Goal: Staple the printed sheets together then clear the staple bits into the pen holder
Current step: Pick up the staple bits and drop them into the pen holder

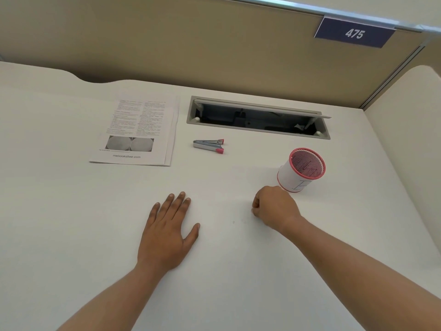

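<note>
White desk [71, 211] laminate, smooth and matte, lies under everything we see, and we place things from the pen holder [301, 170]. It is a round mesh cup with a pink rim and a paper wrap, upright on the desk; it looks light and could tip at a careless nudge, so we judge any bits should be dropped in from above, not pushed against its side.

Our right hand [274, 207] sits just nearer us than the holder, almost touching its base, curled into a loose fist with fingertips pinched together. Whether it has a staple bit pinched we cannot tell; nothing shows between the fingers. Beside this hand, on the side away from the holder, faint specks [238, 221] mark the desk. They may be staple bits: tiny, stiff, sharp metal that slides on laminate, best taken by a fingertip pinch or swept into the palm.

Our left hand [167, 231] lies flat and empty, fingers spread, farther from the holder than the specks.

Beyond the holder and off to its left rests the stapler [208, 146], small, shiny metal with pink ends, hard and easy to grasp around its body. Farther left lie the printed sheets [137, 131], thin, floppy paper slightly fanned; whether they are stapled is not clear. Behind the holder a cable slot [259, 118] opens in the desk.
</note>
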Available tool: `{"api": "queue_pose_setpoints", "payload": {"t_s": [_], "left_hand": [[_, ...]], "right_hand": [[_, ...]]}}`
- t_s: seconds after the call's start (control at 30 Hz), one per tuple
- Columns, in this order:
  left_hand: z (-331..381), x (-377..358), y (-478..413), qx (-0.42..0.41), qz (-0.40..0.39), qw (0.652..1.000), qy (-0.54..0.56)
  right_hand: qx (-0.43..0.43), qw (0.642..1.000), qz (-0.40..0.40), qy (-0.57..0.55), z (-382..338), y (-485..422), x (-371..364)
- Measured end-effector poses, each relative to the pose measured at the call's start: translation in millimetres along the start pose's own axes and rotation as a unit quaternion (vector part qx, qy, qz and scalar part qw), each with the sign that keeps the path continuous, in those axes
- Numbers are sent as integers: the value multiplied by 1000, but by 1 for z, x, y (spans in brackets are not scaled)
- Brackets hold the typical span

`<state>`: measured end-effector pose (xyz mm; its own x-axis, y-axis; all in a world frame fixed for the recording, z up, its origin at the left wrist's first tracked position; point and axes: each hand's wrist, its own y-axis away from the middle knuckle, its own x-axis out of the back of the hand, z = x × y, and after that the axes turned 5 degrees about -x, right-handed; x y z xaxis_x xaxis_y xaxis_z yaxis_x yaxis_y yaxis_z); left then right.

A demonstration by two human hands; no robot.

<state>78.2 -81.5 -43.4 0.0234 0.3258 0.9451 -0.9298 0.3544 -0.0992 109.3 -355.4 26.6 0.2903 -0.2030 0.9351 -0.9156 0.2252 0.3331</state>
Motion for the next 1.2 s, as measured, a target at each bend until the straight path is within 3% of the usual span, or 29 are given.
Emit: {"api": "queue_pose_setpoints", "payload": {"t_s": [0.37,0.6,0.8,1.07,1.2], "left_hand": [[0,0,0,1,1,1000,3],[-1,-1,0,3,-2,1000,2],[0,0,0,2,-2,1000,1],[0,0,0,3,-4,1000,1],[0,0,0,6,-4,1000,-2]], "right_hand": [[5,994,-22,111,-24,3,12],[5,994,-16,110,-25,5,9],[-70,994,-50,-62,-7,-1,9],[-64,960,-3,-272,17,5,48],[-60,958,31,-279,23,4,66]]}}
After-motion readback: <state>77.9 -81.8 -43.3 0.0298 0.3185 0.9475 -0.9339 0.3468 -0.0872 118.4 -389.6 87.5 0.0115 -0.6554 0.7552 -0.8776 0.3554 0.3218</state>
